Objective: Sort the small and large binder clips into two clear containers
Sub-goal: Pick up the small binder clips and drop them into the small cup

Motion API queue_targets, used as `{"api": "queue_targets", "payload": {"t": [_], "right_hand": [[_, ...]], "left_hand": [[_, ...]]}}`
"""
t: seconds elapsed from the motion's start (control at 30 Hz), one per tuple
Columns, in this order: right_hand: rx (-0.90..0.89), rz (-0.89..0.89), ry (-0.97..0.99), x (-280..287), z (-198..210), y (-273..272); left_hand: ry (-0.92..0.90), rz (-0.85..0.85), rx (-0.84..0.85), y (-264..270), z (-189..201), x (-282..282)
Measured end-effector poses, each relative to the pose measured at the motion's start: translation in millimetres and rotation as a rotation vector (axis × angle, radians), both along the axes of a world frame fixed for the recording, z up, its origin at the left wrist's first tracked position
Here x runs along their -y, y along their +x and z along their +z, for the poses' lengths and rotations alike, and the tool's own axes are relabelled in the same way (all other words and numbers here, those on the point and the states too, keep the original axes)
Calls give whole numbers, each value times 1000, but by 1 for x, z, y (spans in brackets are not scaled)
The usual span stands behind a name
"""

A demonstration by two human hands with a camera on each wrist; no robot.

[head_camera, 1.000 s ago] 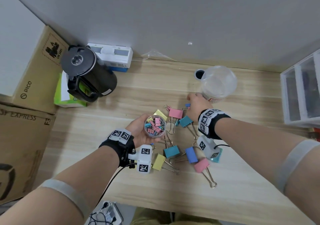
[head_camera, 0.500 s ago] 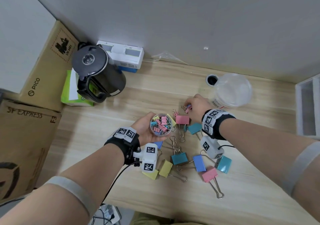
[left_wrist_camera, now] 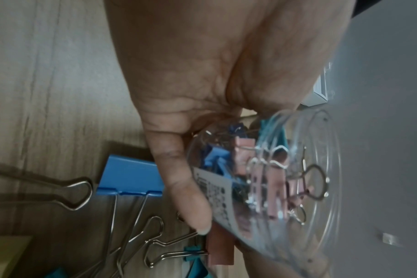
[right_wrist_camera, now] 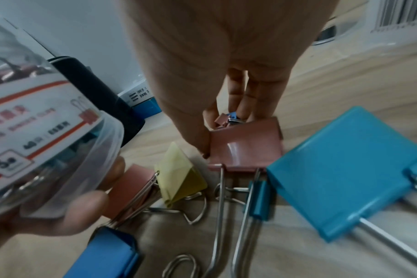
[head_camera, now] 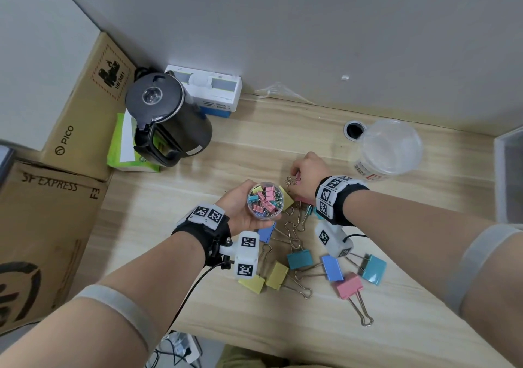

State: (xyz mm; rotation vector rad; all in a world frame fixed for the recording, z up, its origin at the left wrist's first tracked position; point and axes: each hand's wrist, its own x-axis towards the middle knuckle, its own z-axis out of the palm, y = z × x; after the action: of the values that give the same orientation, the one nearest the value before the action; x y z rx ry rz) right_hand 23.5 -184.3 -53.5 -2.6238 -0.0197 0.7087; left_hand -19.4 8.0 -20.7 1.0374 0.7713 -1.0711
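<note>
My left hand (head_camera: 240, 206) grips a small clear container (head_camera: 264, 200) packed with small coloured binder clips, held just above the table. My right hand (head_camera: 307, 169) hovers just behind it and pinches small clips (head_camera: 293, 180), a pink and a blue one (right_wrist_camera: 226, 119) in the right wrist view. Several large clips lie on the wood beneath and in front of both hands: pink (head_camera: 349, 285), teal (head_camera: 300, 258), blue (head_camera: 332, 268), yellow (head_camera: 277, 275). A large clear container (head_camera: 389, 148) stands at the back right and looks empty.
A black kettle (head_camera: 167, 118) and a green tissue pack (head_camera: 121, 147) stand at the back left, a white box (head_camera: 209, 87) against the wall. Cardboard boxes (head_camera: 85, 99) flank the left edge. A cable hole (head_camera: 353, 130) and a white drawer unit (head_camera: 509, 175) lie right.
My right hand has picked small clips off the table and carried them a little left, closer to the small container. The left hand keeps holding that container.
</note>
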Motion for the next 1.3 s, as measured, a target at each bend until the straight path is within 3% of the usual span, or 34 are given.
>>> {"api": "queue_targets", "payload": {"t": [1.3], "right_hand": [[98,11,-15,-8,-12,4]], "left_hand": [[-2,42,-17,-12,-5,-6]]}}
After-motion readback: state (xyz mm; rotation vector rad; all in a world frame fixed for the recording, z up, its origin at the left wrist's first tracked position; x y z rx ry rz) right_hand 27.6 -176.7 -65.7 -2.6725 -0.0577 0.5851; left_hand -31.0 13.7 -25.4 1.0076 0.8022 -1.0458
